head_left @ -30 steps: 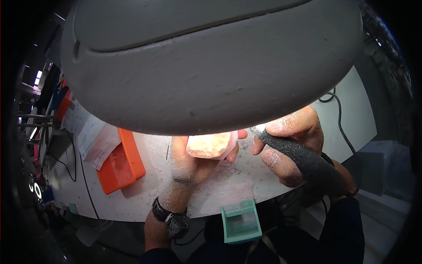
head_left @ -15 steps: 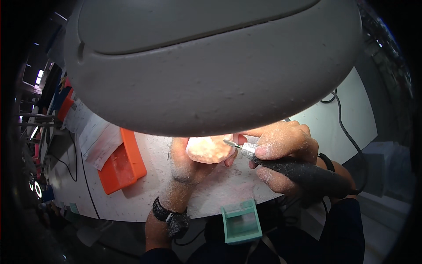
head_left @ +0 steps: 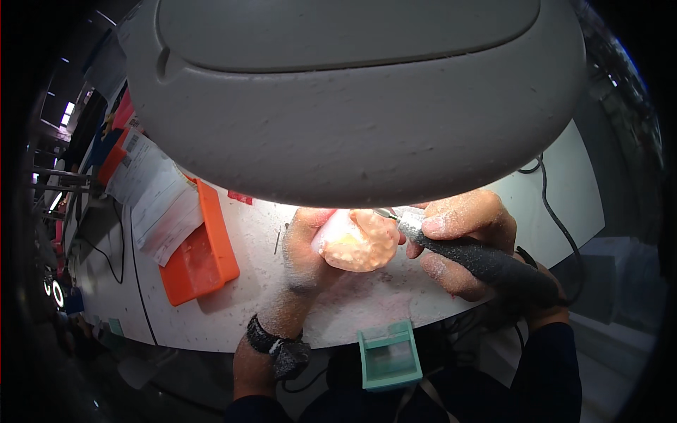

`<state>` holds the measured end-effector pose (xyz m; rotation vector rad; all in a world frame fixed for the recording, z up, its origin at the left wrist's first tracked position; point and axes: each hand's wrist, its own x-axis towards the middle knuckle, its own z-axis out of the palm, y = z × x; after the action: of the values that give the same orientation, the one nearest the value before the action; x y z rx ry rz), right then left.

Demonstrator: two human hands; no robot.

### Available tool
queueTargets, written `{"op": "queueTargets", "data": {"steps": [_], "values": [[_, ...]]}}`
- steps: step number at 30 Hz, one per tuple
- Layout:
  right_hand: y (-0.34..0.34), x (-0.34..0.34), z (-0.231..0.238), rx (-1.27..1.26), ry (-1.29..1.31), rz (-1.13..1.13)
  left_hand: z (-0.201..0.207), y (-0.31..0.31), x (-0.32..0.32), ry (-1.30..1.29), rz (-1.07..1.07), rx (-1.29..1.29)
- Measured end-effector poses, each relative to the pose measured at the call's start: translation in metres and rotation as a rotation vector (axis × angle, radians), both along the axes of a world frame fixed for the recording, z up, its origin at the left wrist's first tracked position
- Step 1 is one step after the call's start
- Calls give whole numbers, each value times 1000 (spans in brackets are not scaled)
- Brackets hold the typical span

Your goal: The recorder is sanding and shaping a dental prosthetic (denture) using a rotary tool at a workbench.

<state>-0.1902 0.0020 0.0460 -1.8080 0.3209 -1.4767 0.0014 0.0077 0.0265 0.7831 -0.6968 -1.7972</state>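
Observation:
My left hand (head_left: 305, 261) holds a small pale pink moulded piece (head_left: 356, 243) up under the bright light, just above the white bench (head_left: 247, 317). My right hand (head_left: 462, 243) grips a dark grainy-handled rotary tool (head_left: 486, 261) like a pen. Its metal tip (head_left: 386, 213) touches the upper right edge of the pink piece. Both hands are dusted with fine white powder. A dark watch sits on my left wrist (head_left: 276, 345).
A large grey lamp hood (head_left: 352, 92) fills the upper half and hides the bench behind it. An orange tray (head_left: 201, 250) with papers (head_left: 159, 201) lies at left. A small green box (head_left: 389, 354) sits at the bench's near edge. A black cable (head_left: 553, 211) runs at right.
My right hand has swung the tool from away at the right in toward the pink piece, and its tip now rests on the piece's upper edge. My left hand has stayed nearly still.

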Motion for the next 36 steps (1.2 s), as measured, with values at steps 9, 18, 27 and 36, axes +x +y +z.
{"op": "queueTargets", "data": {"steps": [9, 18, 27, 36], "values": [[2, 3, -1, -60, 17, -104, -11, -3, 7, -11, -84, -42], [-17, -22, 8, -53, 209, -266, -10, -5, 3, -123, 47, -85], [-82, -83, -9, 711, -35, -715, -5, -3, -10, -60, -52, -325], [-111, -140, -26, 771, 1121, -1150, -3, 2, -14, -519, 245, -844]]}}
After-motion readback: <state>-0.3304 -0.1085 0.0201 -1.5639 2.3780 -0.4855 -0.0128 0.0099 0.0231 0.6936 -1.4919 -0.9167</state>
